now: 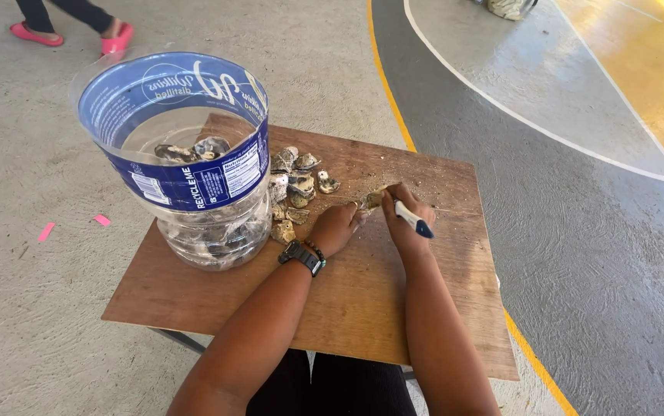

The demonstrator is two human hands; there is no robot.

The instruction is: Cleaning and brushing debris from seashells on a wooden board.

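Observation:
My left hand (pixel 337 226) rests on the wooden board (pixel 363 300) and pins a rough grey shell (pixel 373 199) at its fingertips. My right hand (pixel 407 214) is closed around a small tool with a white and dark blue handle (pixel 413 219), its tip hidden at the shell. A watch and a bead bracelet sit on my left wrist. A pile of several grey shells (pixel 295 189) lies just left of my hands.
A large cut-open clear plastic jug (pixel 185 154) with a blue label stands at the board's left, with shells inside. The board sits on a low frame over concrete floor. Painted court lines run at right. Another person's feet in pink shoes (pixel 116 38) are at top left.

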